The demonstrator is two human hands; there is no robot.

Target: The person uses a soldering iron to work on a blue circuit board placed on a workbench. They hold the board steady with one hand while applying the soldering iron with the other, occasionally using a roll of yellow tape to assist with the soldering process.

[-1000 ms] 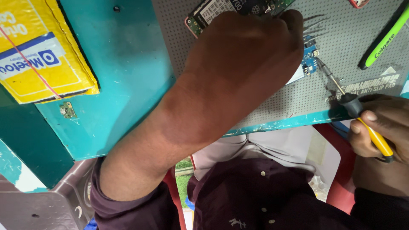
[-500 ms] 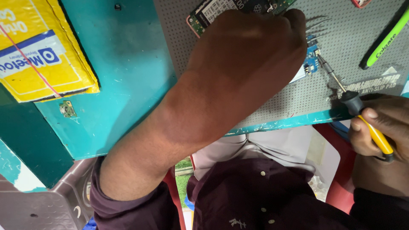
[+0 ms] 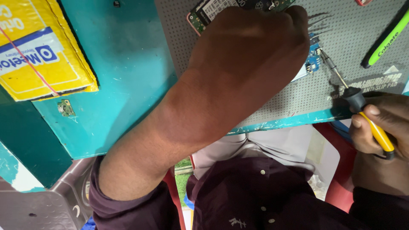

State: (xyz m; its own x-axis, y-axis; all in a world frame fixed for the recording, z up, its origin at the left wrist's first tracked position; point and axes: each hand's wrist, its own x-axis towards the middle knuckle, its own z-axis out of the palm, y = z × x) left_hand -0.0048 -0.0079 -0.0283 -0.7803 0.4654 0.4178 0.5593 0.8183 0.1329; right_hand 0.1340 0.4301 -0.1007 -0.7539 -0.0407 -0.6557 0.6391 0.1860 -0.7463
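Observation:
My left hand (image 3: 251,55) reaches across a grey perforated mat (image 3: 298,102), its back to the camera and its fingers curled. Thin dark tweezer tips (image 3: 317,19) stick out past the fingers. The hand covers most of a small blue circuit board (image 3: 314,59). At the right, my right hand (image 3: 383,127) grips the yellow handle of a soldering iron (image 3: 375,130). The iron's metal tip (image 3: 330,64) rests beside the blue board's right edge.
A phone board with a pink edge (image 3: 208,10) lies at the mat's top, partly under my left hand. A green and black stick-shaped tool (image 3: 385,40) lies at the upper right. On the teal table (image 3: 128,64) sit a yellow padded envelope (image 3: 42,51) and a tiny green board (image 3: 66,107).
The soldering iron's tip has shifted slightly up along the blue board. My left hand has stayed over the board.

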